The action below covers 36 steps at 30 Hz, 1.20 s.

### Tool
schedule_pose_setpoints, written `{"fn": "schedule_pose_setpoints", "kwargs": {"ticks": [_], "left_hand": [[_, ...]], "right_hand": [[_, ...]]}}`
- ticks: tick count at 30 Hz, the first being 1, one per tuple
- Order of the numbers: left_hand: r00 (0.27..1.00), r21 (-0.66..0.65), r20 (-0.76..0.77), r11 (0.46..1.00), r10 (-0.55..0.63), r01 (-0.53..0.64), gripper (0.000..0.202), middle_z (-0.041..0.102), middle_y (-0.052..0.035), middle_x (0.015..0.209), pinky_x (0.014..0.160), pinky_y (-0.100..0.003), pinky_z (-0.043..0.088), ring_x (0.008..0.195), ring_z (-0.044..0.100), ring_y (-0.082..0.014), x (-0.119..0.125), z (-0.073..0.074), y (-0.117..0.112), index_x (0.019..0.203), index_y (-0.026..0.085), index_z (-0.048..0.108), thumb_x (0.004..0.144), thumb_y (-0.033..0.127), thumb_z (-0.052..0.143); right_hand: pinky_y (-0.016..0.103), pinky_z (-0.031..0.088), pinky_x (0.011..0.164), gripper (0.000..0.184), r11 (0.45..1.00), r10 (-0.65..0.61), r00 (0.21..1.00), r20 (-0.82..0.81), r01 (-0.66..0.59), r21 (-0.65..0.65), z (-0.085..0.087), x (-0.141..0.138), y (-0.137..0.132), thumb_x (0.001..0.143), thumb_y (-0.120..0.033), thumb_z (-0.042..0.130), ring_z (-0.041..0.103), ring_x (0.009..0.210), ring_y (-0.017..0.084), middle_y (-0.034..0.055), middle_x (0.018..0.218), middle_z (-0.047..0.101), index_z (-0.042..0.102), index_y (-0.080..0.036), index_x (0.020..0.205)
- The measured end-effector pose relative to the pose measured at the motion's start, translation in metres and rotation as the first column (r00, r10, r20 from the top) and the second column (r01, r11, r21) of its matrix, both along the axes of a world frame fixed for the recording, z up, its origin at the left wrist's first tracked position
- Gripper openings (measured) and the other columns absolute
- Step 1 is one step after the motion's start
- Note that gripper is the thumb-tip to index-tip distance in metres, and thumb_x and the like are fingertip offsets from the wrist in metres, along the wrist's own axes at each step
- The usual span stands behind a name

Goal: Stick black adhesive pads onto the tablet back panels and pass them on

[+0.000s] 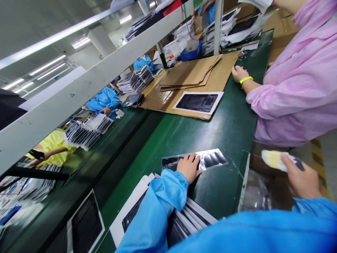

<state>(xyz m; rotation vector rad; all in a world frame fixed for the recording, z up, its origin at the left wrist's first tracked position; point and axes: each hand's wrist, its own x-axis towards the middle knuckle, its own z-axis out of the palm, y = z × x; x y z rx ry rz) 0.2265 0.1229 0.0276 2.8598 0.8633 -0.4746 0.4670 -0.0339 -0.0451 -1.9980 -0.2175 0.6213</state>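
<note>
My left hand point(188, 168) lies with its fingers spread on a dark, shiny film sheet point(213, 158) on the green table. Off the table's right edge, my right hand point(302, 177) is closed round a flat yellow-and-white piece point(273, 160). Something dark shows by its thumb; blur hides what kind of thing it is. Beneath my left forearm sits a stack of dark panels with white borders point(193, 216), partly covered by my blue sleeve.
A bordered dark panel point(198, 102) lies on cardboard point(188, 73) ahead. Another panel point(87, 219) rests on the lower belt at left. A co-worker in pink point(297, 80) stands at right, one hand at the table. A white beam point(86, 84) crosses the upper left.
</note>
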Motion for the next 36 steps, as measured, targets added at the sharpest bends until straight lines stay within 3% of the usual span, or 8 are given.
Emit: {"fn": "schedule_pose_setpoints", "kwargs": {"ticks": [3,5,9,18,23,26,29,36], "left_hand": [[1.000,0.006,0.009,1.000,0.000,0.000,0.060,0.040,-0.0116,0.151,0.104,-0.044,0.047,0.135,0.041,-0.0315,0.001,-0.001,0.000,0.144,0.019,0.040,0.090,0.041,0.057],[1.000,0.017,0.017,1.000,-0.004,0.004,0.060,0.040,-0.0113,0.151,0.104,-0.044,0.047,0.135,0.041,-0.0312,0.001,-0.003,0.000,0.144,0.019,0.039,0.091,0.042,0.055],[0.999,0.037,0.036,0.999,-0.008,0.007,0.060,0.040,-0.0100,0.151,0.105,-0.044,0.046,0.134,0.041,-0.0305,0.000,-0.005,-0.001,0.143,0.018,0.040,0.092,0.045,0.054],[0.998,0.040,0.048,0.998,0.040,-0.042,0.070,0.039,-0.0149,0.151,0.105,-0.043,0.046,0.135,0.040,-0.0299,0.000,0.000,-0.004,0.145,0.013,0.036,0.088,0.046,0.059],[0.982,0.115,0.042,0.975,0.184,-0.188,0.053,0.046,-0.0201,0.144,0.092,-0.037,0.054,0.121,0.056,-0.0274,-0.007,0.020,-0.001,0.143,0.008,0.037,0.090,0.010,0.041],[0.967,0.052,0.123,0.972,0.223,-0.231,0.053,0.059,-0.0172,0.132,0.087,-0.033,0.056,0.109,0.063,-0.0246,-0.015,0.032,0.000,0.144,0.008,0.034,0.091,0.012,0.037],[0.957,-0.014,0.202,0.977,0.209,-0.211,0.055,0.059,-0.0164,0.132,0.089,-0.035,0.055,0.113,0.060,-0.0253,-0.020,0.039,-0.003,0.147,0.008,0.028,0.092,0.014,0.036],[0.990,0.019,0.090,0.994,0.110,-0.112,0.035,0.065,-0.0183,0.116,0.086,-0.038,0.055,0.111,0.060,-0.0274,-0.015,0.026,-0.022,0.116,0.013,0.062,0.097,0.017,0.033]], "right_hand": [[0.028,0.046,0.068,0.042,0.980,0.156,0.982,-0.108,-0.140,0.138,0.038,-0.010,0.022,0.063,-0.046,0.037,0.057,0.086,0.020,0.0047,0.095,0.063,0.055,-0.026,0.096],[0.026,0.045,0.071,0.029,0.908,0.402,0.819,-0.409,-0.300,0.293,0.056,-0.019,0.040,0.060,-0.039,0.046,0.058,0.083,0.019,0.0051,0.088,0.066,0.062,-0.024,0.079],[0.025,0.048,0.062,0.018,0.884,0.467,0.717,-0.518,-0.366,0.290,0.074,-0.031,0.066,0.062,-0.030,0.048,0.061,0.069,0.016,0.0066,0.074,0.068,0.063,-0.021,0.061],[0.022,0.047,0.044,0.010,0.838,0.540,0.623,-0.566,-0.464,0.288,0.072,-0.044,0.085,0.049,-0.023,0.062,0.061,0.054,0.017,0.0080,0.061,0.068,0.064,-0.017,0.057],[0.028,0.049,0.060,0.015,0.811,0.583,0.604,-0.544,-0.395,0.432,0.065,-0.056,0.088,0.052,-0.033,0.057,0.061,0.060,0.017,0.0058,0.064,0.068,0.063,-0.021,0.056],[0.029,0.047,0.067,0.016,0.785,0.609,0.590,-0.531,-0.348,0.513,0.060,-0.070,0.092,0.051,-0.038,0.057,0.062,0.063,0.017,0.0035,0.065,0.068,0.063,-0.024,0.057],[0.030,0.045,0.071,0.022,0.744,0.647,0.564,-0.513,-0.319,0.587,0.058,-0.088,0.098,0.048,-0.043,0.058,0.061,0.069,0.018,0.0023,0.069,0.068,0.063,-0.026,0.060],[0.032,0.046,0.068,0.033,0.637,0.765,0.431,-0.478,-0.405,0.656,0.064,-0.105,0.111,0.042,-0.046,0.063,0.061,0.073,0.020,0.0020,0.078,0.068,0.064,-0.026,0.068]]}}
